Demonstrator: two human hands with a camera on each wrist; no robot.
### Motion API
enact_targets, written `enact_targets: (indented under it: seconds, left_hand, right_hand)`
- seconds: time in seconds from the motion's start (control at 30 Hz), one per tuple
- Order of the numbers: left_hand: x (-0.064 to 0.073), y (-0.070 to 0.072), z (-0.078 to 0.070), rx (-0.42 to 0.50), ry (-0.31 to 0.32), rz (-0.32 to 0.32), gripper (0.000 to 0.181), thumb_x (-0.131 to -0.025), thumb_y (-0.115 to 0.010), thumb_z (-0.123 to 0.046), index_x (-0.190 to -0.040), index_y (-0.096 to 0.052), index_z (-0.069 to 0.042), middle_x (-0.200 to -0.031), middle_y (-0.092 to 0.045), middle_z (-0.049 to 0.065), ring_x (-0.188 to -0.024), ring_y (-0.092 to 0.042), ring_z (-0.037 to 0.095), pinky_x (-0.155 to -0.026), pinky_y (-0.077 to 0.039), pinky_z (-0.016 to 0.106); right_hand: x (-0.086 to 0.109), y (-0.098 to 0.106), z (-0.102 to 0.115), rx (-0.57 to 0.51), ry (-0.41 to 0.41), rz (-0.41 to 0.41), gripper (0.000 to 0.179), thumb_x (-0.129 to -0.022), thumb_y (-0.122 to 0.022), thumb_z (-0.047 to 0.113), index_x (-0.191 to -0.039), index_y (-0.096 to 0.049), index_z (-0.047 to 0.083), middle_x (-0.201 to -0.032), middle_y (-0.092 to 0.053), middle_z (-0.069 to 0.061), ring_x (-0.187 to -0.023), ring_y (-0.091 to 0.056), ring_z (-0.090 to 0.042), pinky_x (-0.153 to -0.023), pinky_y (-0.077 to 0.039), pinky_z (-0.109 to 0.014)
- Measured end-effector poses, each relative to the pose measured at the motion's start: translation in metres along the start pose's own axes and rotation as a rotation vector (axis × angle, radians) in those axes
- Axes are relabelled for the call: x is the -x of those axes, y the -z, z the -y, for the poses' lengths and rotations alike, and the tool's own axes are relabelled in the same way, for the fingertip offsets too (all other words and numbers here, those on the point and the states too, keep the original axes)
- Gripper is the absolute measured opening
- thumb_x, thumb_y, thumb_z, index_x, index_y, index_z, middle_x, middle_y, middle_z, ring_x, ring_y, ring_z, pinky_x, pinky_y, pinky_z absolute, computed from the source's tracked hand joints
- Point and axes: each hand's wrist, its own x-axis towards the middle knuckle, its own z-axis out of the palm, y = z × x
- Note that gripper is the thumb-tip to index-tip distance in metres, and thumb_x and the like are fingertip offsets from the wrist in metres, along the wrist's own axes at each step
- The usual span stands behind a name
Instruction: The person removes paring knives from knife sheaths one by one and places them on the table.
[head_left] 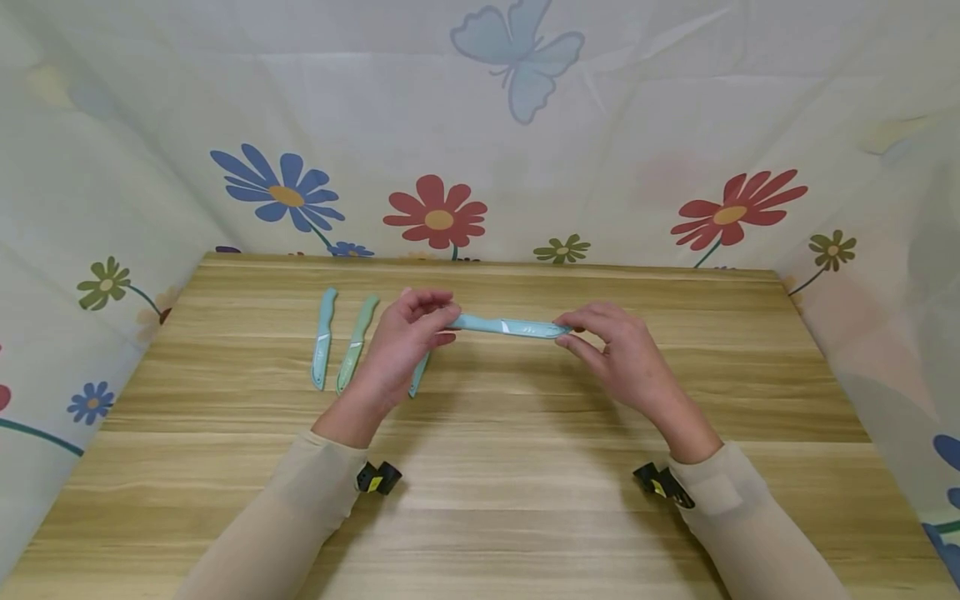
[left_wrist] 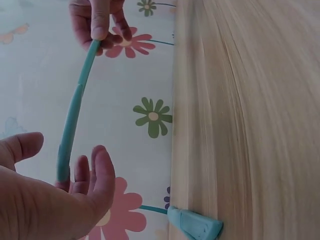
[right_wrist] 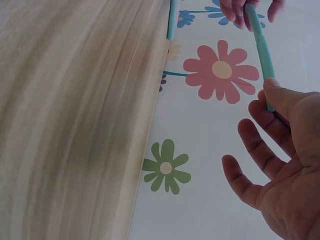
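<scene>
Blue and long, the knife is up above the wooden table. The right hand pinches one end between thumb and finger; the left hand, fingers loose and thumb spread away, touches the other.

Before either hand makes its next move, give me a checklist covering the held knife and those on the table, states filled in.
1. Right-hand hold: ok; the right hand pinches the blade end of the held blue knife.
2. Left-hand hold: not ok; the left hand is at the handle end, but the left wrist view shows its thumb apart from the knife.
3. Held knife off the wooden table: ok, raised above it.
4. Blade covered: cannot tell whether the blue blade part is a sheath.
5. Leftmost blue knife and green knife apart: ok.
6. Third knife fully visible in the head view: not ok, the left hand hides part.
</scene>
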Motion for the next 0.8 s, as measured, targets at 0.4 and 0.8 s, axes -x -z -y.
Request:
enact_targets:
  seconds: [0.4, 0.8]
  left_hand:
    - [0.0023, -0.0002, 0.0027, -0.365, -0.245, -0.014, 0.051, -0.097, -0.08, -0.024, -0.141, -0.06, -0.008, -0.135, -0.061, 0.005, -0.121, -0.059, 0.027, -0.106, -0.049, 0.048]
    - [0.0079, -0.0077, -0.0002, -0.82, -0.48, -0.008, 0.051, -0.094, -0.084, -0.027, -0.139, -0.065, -0.011, -0.142, -0.058, 0.006, -0.133, -0.049, 0.027, -0.111, -0.044, 0.048]
  right_hand:
    - [0.0012, -0.0023, -0.0009, 0.009, 0.0, -0.001, 0.021, -0.091, -0.084, 0.007, -0.111, -0.08, 0.006, -0.105, -0.076, -0.004, -0.097, -0.069, -0.029, -0.082, -0.057, -0.045]
    - [0.0014, -0.0027, 0.0004, 0.005, 0.01, -0.003, 0.022, -0.089, -0.086, 0.005, -0.11, -0.08, 0.006, -0.106, -0.077, -0.004, -0.098, -0.069, -0.028, -0.081, -0.057, -0.045]
